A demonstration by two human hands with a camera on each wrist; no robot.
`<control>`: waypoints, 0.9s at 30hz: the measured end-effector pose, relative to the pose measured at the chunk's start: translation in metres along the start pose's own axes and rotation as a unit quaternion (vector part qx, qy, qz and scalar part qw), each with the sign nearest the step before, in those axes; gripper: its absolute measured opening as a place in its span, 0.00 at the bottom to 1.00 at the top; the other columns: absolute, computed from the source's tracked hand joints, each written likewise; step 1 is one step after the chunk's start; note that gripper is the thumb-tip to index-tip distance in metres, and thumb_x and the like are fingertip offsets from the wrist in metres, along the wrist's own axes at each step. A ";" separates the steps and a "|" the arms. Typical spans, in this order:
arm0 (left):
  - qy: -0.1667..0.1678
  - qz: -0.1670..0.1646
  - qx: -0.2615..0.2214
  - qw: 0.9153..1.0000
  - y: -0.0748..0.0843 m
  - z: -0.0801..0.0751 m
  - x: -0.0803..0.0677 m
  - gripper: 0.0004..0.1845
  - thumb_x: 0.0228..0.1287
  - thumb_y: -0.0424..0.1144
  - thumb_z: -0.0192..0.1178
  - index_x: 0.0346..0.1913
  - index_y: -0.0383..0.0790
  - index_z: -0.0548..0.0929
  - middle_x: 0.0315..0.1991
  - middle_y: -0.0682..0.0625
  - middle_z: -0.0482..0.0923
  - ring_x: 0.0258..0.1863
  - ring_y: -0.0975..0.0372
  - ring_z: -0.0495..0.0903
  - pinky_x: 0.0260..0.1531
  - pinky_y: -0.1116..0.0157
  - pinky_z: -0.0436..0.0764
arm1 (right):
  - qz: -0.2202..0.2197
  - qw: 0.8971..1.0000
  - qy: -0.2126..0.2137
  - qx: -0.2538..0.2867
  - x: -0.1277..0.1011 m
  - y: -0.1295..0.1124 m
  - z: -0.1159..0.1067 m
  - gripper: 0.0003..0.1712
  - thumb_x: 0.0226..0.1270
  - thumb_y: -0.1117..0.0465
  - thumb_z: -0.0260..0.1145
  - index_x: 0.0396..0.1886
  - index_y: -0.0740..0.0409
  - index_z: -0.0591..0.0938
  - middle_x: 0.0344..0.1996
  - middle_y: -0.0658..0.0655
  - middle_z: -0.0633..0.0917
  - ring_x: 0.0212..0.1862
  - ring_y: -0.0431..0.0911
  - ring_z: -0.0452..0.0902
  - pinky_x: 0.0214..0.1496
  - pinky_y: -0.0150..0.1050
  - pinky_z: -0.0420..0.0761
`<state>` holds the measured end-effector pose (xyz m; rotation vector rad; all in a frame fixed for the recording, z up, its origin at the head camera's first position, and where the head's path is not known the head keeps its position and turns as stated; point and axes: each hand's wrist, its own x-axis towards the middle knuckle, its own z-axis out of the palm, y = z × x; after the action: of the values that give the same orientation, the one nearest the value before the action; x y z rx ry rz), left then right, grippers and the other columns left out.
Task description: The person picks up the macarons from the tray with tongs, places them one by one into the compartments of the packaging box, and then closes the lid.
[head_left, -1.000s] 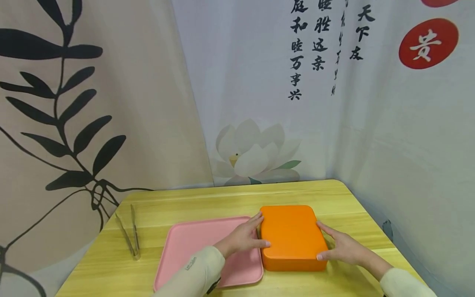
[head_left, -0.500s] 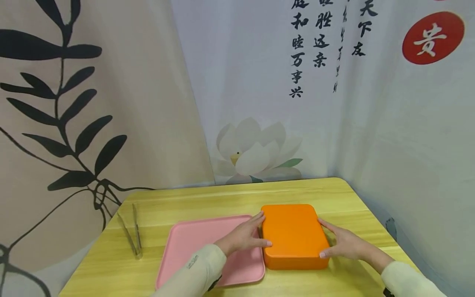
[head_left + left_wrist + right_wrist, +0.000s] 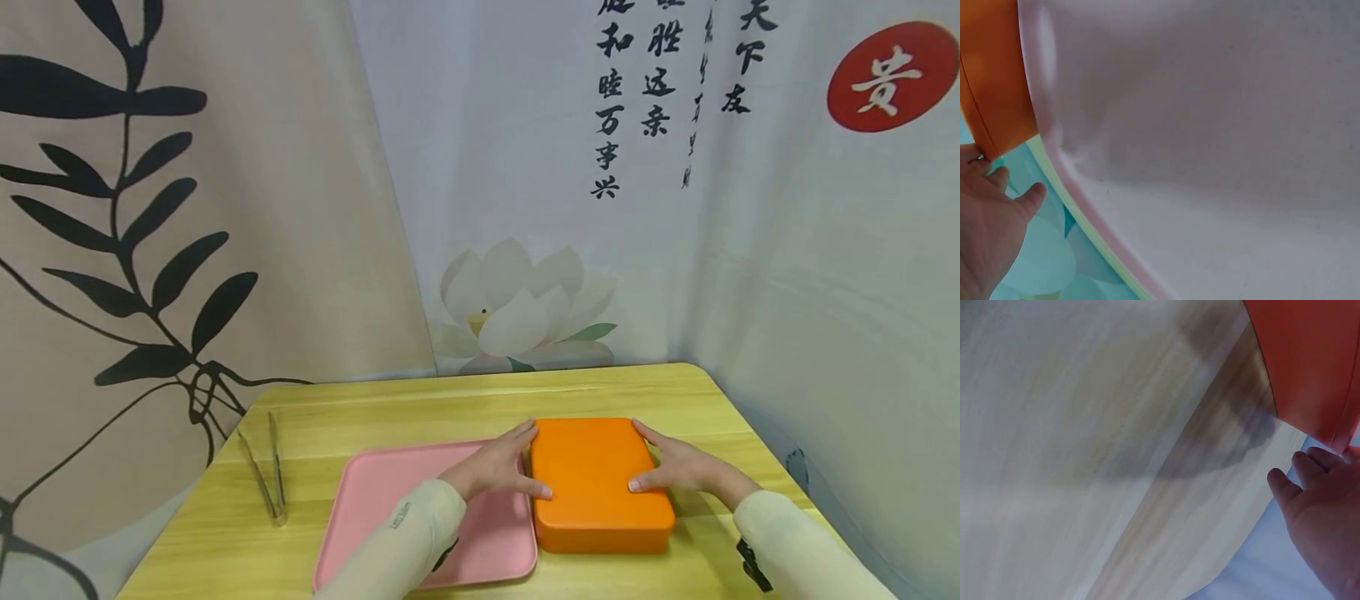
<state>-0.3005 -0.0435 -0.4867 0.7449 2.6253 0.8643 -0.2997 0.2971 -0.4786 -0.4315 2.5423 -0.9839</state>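
Observation:
A closed orange box (image 3: 592, 483) stands on the table, and a seam below its top shows in the wrist views. My left hand (image 3: 495, 467) touches its left side, index finger at the far left corner and thumb over the left edge. In the left wrist view, fingertips of the left hand (image 3: 988, 219) meet the box's corner. My right hand (image 3: 686, 468) is at the far right corner, its thumb on the orange top. The right wrist view shows the right hand (image 3: 1325, 506) with several fingers loosely extended below the box (image 3: 1313, 362).
A pink tray (image 3: 420, 492) lies left of the box, partly under my left forearm. Metal tongs (image 3: 273, 492) lie farther left on the wooden table (image 3: 420, 408). A printed curtain (image 3: 315, 208) hangs behind the table.
My right hand has slid away from me along the box's right edge, and its thumb now lies farther onto the top. The left hand stays at the left edge.

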 end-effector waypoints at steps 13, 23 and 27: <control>0.003 -0.008 -0.021 1.000 -0.005 0.008 0.002 0.60 0.49 0.65 0.72 0.80 0.50 0.50 0.79 0.60 0.38 0.77 0.58 0.47 0.71 0.52 0.53 | 0.005 1.000 -0.008 0.009 -0.002 0.001 -0.001 0.67 0.56 0.42 0.76 0.80 0.58 0.43 0.74 0.74 0.52 0.71 0.72 0.52 0.64 0.71 0.56; 0.025 0.007 -0.005 1.000 0.000 0.012 -0.012 0.59 0.51 0.67 0.69 0.79 0.43 0.52 0.80 0.52 0.41 0.77 0.57 0.46 0.71 0.50 0.54 | -0.012 1.000 0.004 0.007 -0.018 0.008 -0.001 0.67 0.56 0.43 0.76 0.80 0.59 0.43 0.73 0.78 0.53 0.69 0.72 0.58 0.62 0.71 0.59; 0.026 0.017 -0.012 0.999 0.003 0.015 -0.021 0.61 0.50 0.66 0.70 0.79 0.42 0.51 0.80 0.52 0.40 0.77 0.57 0.45 0.71 0.50 0.54 | -0.040 0.999 -0.024 0.024 -0.028 0.009 0.000 0.66 0.59 0.47 0.75 0.80 0.61 0.41 0.73 0.78 0.49 0.70 0.73 0.52 0.63 0.71 0.58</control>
<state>-0.2754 -0.0457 -0.4947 0.7733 2.6494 0.9354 -0.2763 0.3154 -0.4779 -0.5396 2.4699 -1.0478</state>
